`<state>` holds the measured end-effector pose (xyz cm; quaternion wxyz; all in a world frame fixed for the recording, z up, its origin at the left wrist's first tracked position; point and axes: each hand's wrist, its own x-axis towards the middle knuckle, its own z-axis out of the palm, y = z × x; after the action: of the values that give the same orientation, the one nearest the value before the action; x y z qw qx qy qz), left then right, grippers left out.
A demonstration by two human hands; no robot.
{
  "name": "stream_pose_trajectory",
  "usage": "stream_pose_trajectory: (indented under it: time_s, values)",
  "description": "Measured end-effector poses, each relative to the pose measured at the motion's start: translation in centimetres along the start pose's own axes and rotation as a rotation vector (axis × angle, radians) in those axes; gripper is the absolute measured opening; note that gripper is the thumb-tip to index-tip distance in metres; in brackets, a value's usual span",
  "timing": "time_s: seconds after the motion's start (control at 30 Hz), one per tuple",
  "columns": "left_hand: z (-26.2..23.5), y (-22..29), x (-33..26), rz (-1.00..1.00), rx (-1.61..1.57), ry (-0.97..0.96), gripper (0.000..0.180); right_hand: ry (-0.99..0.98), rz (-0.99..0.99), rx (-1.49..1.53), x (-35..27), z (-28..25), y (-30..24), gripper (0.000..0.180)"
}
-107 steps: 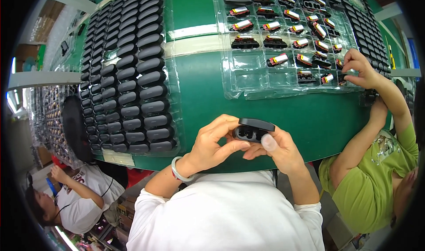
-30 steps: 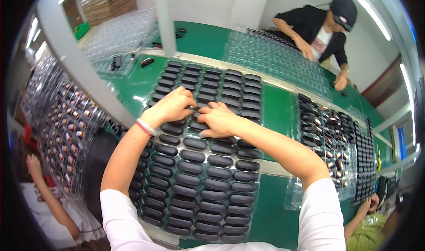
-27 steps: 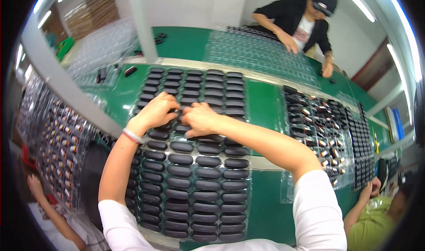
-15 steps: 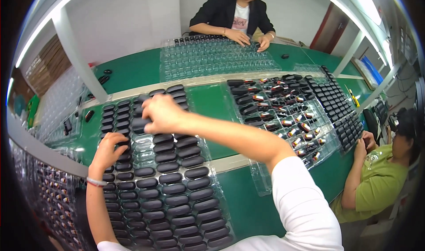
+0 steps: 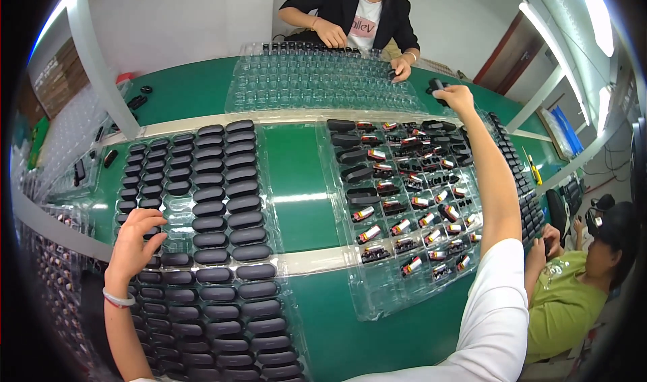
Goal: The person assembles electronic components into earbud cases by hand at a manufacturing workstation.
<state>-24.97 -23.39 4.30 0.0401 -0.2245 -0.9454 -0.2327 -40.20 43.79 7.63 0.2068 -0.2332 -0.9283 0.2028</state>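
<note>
My right hand [image 5: 455,97] is stretched out to the far right, its fingers closed on a small dark case [image 5: 438,86] above the green table. Part of that case is hidden by the fingers. My left hand [image 5: 139,242] hovers at the left edge of a clear plastic tray [image 5: 277,237], fingers curved and apart, with nothing visible between them. Rows of black oblong cases [image 5: 210,239] fill most of this tray. Beside the left hand, a few pockets [image 5: 179,219] hold no case.
Another clear tray [image 5: 377,300] holds open black cases and small red-and-white parts. Across the table a person in black [image 5: 340,18] handles a clear tray [image 5: 317,78]. A person in green [image 5: 566,308] sits at right by more black cases. A grey post [image 5: 101,65] stands at left.
My right hand has swung from over the left tray to the far right, now with a dark case in it. My left hand stays by the tray's left side. The view has shifted.
</note>
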Motion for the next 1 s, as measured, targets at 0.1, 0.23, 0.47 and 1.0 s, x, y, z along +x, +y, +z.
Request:
stream_pose_trajectory:
  time_s: [0.1,0.23,0.47,1.0]
  values:
    - [0.5,0.2,0.0,0.022,0.027,0.015,0.023,0.016,0.008,-0.048,1.3,0.5,1.4,0.038]
    - [0.7,0.8,-1.0,0.000,0.053,0.053,0.025,0.087,0.059,-0.161,2.7,2.2,1.9,0.037]
    - [2.0,1.4,-0.4,-0.032,0.084,0.039,0.025,0.124,0.055,-0.649,5.2,6.2,5.6,0.040]
    - [2.1,0.8,0.2,-0.054,0.149,-0.025,0.022,-0.339,-0.257,-0.041,19.2,10.1,23.2,0.030]
